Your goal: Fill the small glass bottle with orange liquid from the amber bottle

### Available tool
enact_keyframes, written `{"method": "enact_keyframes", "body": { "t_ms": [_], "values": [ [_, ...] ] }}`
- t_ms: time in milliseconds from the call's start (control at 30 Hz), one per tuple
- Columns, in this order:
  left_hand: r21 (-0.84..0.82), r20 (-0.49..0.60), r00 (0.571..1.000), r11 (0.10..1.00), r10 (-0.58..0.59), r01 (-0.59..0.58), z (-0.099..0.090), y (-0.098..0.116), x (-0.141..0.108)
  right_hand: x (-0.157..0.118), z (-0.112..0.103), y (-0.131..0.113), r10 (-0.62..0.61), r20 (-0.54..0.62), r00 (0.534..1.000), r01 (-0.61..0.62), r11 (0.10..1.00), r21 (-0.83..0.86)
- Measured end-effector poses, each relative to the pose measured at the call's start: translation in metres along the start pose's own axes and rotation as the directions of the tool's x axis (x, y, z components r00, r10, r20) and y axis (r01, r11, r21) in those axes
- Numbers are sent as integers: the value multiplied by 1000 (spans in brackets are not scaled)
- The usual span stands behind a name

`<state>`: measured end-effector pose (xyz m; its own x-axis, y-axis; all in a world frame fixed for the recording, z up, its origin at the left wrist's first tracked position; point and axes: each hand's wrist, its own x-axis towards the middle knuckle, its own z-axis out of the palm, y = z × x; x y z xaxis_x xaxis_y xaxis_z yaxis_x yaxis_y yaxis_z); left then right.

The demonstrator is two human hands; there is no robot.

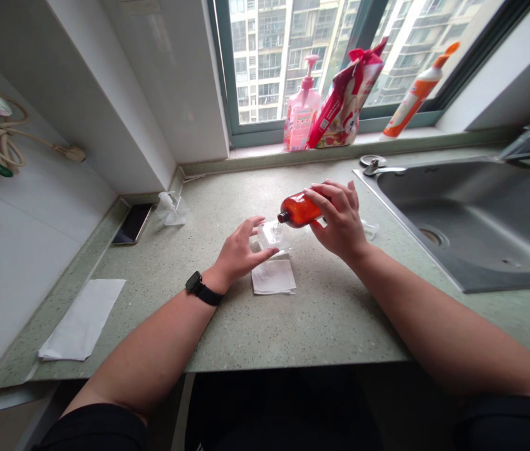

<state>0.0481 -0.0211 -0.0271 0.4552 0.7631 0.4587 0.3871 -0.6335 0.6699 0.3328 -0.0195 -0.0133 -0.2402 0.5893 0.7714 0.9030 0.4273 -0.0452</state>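
Amber bottle (299, 210) tipped neck-down, gripped tight in R hand (337, 219), nozzle just above clear plastic container (274, 237) on folded napkin (274, 279); L hand (241, 252) open, fingers spread, right beside, holding nothing.

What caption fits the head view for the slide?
Right hand tilts an amber bottle over a clear container beside the left hand, on a speckled counter.

Glossy bottle (299, 210), matt counter (335, 329), steel sink (476, 216)

Your bottle is smooth amber glass or plastic; you can't tell which. The clear plastic cup (274, 236) shines, the paper napkin (273, 277) beneath it looks soft and matt, the counter is speckled stone, and the sink is satin-finished stainless steel.
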Motion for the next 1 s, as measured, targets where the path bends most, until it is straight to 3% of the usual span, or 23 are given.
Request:
{"method": "enact_keyframes", "body": {
  "t_ms": [1000],
  "values": [
    [-2, -4, 1000, 1000, 8, -8, 0, -1, 0, 0, 0, 1, 6, 1, 1000, -6, 1000, 4]
  ]
}}
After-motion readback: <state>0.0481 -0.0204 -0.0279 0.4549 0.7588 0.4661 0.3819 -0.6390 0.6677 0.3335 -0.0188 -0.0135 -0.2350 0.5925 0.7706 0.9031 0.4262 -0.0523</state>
